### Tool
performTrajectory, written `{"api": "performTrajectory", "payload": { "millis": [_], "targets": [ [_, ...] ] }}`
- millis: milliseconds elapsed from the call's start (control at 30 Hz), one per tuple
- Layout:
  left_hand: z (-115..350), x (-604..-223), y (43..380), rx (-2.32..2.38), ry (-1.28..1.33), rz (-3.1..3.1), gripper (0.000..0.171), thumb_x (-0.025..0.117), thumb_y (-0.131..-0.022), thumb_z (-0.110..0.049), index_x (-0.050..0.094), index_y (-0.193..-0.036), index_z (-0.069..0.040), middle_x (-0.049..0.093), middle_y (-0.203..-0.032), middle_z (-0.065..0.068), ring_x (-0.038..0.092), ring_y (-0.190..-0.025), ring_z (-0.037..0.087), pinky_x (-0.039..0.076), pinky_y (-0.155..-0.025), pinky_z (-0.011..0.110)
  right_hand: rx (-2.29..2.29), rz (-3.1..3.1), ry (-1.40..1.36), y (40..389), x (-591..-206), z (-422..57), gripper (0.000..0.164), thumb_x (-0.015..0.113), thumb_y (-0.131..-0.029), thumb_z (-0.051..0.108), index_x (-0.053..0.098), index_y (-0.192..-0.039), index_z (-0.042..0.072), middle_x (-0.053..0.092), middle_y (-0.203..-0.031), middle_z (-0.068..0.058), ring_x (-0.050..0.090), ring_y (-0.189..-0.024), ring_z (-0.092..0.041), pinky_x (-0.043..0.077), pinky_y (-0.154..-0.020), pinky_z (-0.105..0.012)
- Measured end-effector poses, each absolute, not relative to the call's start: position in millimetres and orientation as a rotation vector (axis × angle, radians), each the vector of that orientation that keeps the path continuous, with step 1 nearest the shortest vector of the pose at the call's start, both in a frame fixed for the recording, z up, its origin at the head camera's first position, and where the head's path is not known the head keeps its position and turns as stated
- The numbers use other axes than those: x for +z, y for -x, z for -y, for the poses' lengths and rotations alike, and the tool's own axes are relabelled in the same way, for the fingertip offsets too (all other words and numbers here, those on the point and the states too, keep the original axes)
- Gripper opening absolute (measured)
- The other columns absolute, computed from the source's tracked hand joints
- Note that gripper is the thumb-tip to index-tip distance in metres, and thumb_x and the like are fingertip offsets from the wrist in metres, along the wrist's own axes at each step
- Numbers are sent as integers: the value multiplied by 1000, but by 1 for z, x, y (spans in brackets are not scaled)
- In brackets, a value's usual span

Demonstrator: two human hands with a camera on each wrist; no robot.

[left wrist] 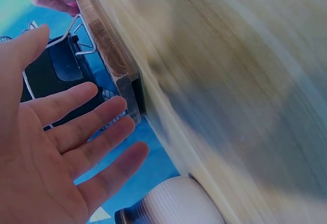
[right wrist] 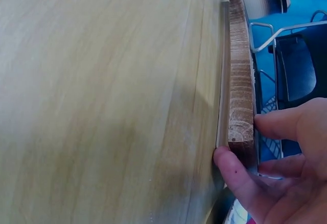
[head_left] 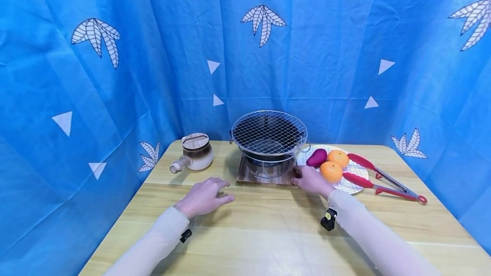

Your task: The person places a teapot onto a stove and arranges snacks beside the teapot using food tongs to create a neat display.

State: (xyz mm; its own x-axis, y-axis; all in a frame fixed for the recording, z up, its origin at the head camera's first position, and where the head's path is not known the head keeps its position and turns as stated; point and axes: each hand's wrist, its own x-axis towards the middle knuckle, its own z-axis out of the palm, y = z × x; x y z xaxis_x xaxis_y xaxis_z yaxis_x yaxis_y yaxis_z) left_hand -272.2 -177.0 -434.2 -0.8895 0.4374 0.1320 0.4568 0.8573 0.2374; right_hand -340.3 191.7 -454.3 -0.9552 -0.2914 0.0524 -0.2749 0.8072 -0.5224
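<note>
In the head view a round charcoal grill with a wire mesh top stands on a brown wooden board. My right hand grips the board's near right corner. Seen from the right wrist, the thumb lies on the board's upper side and a fingertip sits low at its corner, by the tabletop. My left hand hovers over the table, left of the board and in front of it, holding nothing. Its fingers are spread and relaxed in the left wrist view.
A small lidded pot with a side handle stands at the back left. Right of the grill, a checked plate carries two oranges and a purple vegetable. Red-tipped tongs lean across its right rim. Blue curtains surround the table.
</note>
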Motion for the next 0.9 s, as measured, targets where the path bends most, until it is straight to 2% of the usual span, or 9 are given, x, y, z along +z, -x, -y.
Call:
{"api": "performTrajectory", "payload": {
  "millis": [200, 400, 733, 900],
  "targets": [
    [178, -433, 275, -400, 696, 2950, 55, 65, -93, -54, 66, -131, -14, 66, -132, 8, 60, -124, 28, 52, -100, 52, -883, -2962, 473, 338, -455, -190, 55, 70, -93, 16, 53, -140, -6, 65, -129, -25, 64, -115, -37, 50, -102, -53],
    [181, -428, 279, -367, 662, 2943, 54, 65, -94, -53, 65, -132, -15, 65, -134, 8, 60, -125, 28, 52, -100, 52, -891, -2958, 468, 338, -455, -190, 55, 70, -93, 14, 52, -141, -7, 65, -129, -25, 65, -111, -32, 51, -102, -52],
    [194, -415, 288, -326, 657, 2866, 52, 63, -95, -51, 66, -130, -13, 68, -131, 8, 65, -119, 28, 54, -95, 52, -885, -2978, 483, 337, -455, -191, 53, 71, -92, 15, 55, -139, -6, 68, -124, -23, 65, -113, -35, 51, -101, -53],
    [200, -410, 294, -316, 624, 2855, 51, 63, -95, -51, 66, -130, -14, 68, -130, 8, 65, -117, 30, 55, -92, 56, -883, -2982, 471, 336, -456, -191, 54, 71, -92, 15, 54, -139, -7, 66, -128, -24, 65, -112, -35, 51, -101, -53]
  ]
}}
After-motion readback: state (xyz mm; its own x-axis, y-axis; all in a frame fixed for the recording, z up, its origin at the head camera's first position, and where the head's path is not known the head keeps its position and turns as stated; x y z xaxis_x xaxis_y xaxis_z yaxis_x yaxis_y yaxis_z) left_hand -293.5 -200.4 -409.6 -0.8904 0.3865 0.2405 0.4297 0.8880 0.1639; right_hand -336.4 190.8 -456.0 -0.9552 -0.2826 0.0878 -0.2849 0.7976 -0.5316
